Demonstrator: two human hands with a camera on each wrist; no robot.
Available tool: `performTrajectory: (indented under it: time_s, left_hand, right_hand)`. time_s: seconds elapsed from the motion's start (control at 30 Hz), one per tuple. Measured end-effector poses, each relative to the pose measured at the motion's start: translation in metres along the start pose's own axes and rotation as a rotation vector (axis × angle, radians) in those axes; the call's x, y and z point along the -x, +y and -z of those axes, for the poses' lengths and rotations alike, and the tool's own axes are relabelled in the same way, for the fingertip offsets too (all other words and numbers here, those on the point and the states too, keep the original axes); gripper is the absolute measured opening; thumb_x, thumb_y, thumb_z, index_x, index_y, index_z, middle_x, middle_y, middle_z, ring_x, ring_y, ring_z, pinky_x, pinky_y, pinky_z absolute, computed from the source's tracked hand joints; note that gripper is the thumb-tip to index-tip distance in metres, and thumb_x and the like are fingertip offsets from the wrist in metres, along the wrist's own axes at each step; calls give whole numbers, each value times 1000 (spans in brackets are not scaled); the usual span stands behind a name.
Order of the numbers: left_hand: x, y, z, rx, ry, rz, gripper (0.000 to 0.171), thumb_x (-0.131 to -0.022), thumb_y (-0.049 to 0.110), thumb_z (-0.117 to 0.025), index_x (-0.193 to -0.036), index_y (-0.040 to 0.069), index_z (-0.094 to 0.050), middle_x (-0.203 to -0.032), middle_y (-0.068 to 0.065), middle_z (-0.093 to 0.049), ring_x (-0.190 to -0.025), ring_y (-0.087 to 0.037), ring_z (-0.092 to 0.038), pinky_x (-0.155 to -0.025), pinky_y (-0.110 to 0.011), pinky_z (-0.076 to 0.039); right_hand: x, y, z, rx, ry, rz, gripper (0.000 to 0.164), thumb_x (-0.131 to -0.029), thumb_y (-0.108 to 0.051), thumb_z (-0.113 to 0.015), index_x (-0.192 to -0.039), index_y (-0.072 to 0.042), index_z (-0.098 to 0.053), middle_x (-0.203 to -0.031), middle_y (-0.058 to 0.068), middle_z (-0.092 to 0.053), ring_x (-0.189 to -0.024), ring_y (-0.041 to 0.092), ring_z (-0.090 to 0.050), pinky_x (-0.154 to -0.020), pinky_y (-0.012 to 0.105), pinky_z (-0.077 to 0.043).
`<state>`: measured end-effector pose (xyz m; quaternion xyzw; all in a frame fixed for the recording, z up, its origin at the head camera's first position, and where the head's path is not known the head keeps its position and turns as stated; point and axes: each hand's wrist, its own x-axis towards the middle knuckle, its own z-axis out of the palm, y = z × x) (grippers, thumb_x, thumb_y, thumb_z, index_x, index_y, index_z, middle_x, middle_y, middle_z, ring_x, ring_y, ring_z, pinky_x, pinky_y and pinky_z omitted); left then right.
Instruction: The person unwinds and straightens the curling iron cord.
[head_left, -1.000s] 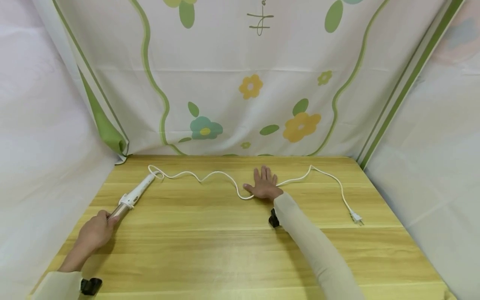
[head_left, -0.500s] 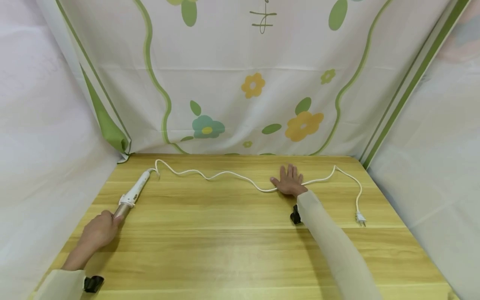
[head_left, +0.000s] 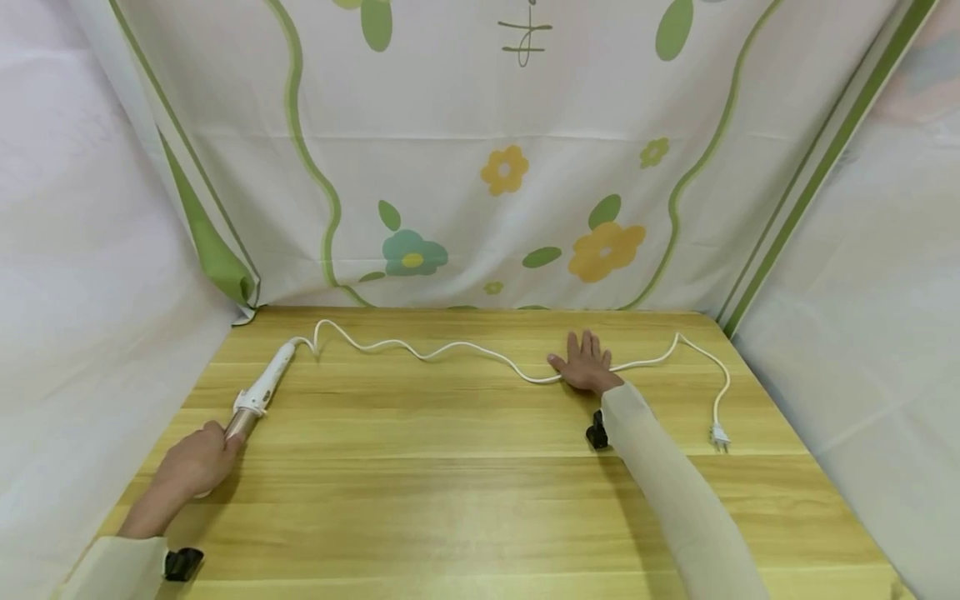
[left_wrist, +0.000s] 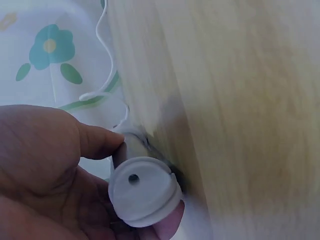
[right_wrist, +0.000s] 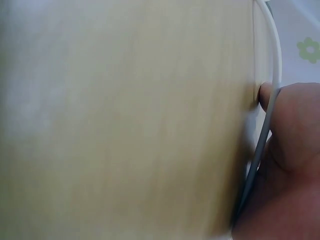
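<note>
A curling iron (head_left: pixel 262 388) with a white handle and a metallic barrel slants at the table's left side, handle end away from me. My left hand (head_left: pixel 197 463) grips its barrel. In the left wrist view, thumb and fingers wrap round the barrel behind a round white end cap (left_wrist: pixel 145 192) with a small hole. The white power cord (head_left: pixel 450 346) runs in waves from the handle across the table's far part. With fingers spread, my right hand (head_left: pixel 587 364) lies over the cord, palm down. Beyond it, the cord bends round to a two-pin plug (head_left: pixel 719 437).
The wood-grain table (head_left: pixel 450 500) is enclosed by a flower-printed white cloth (head_left: pixel 450 108) at the back and white sheets on both sides. Each wrist carries a small black camera.
My right hand has slid to the right along the cord, and the cord's middle stretch is straighter. The left hand still holds the barrel, while the handle end has swung slightly left.
</note>
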<state>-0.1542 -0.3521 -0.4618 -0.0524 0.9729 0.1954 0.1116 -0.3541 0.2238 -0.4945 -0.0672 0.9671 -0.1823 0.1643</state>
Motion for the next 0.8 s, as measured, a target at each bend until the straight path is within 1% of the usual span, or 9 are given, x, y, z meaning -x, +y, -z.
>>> performTrajectory:
  time_s: [0.2,0.33,0.53,0.7,0.8]
  left_hand:
    - [0,1,0,-16,3,9,39,-105,25,-36,-89,-9,-46,-66,-9,-48,-55,-19,-47,-49,-33,-39]
    - [-2,0,2,-36,7,-8,40,-105,27,-38,-86,-7,-47,-65,-8,-47,-55,-19,-47,-49,-33,-38]
    - [-3,-2,4,-69,8,-33,40,-104,25,-43,-88,-11,-47,-66,-9,-47,-56,-19,-47,-50,-33,-38]
    - [-4,-1,8,-101,8,-40,51,-105,33,-41,-90,-16,-44,-70,-14,-47,-58,-21,-48,-50,-34,-40]
    - [-5,3,13,-123,9,-32,59,-106,37,-39,-94,-20,-42,-71,-17,-47,-57,-23,-49,-50,-35,-41]
  right_hand:
    - [0,-1,1,-5,0,9,80,-105,-52,-26,-156,-2,9,-159,27,22,-148,44,19,-115,65,10]
    - [2,-4,0,-18,4,11,79,-105,-51,-25,-156,0,8,-159,27,21,-148,44,19,-115,64,10]
    - [3,-14,-2,-37,-8,29,79,-105,-52,-24,-155,0,9,-159,27,22,-148,44,20,-115,64,11]
    - [2,-16,-2,-41,8,34,77,-106,-50,-23,-156,0,8,-159,28,19,-148,45,18,-115,64,8]
    - [2,-14,0,-52,33,60,75,-107,-48,-23,-156,2,5,-159,30,17,-148,47,15,-115,65,6]
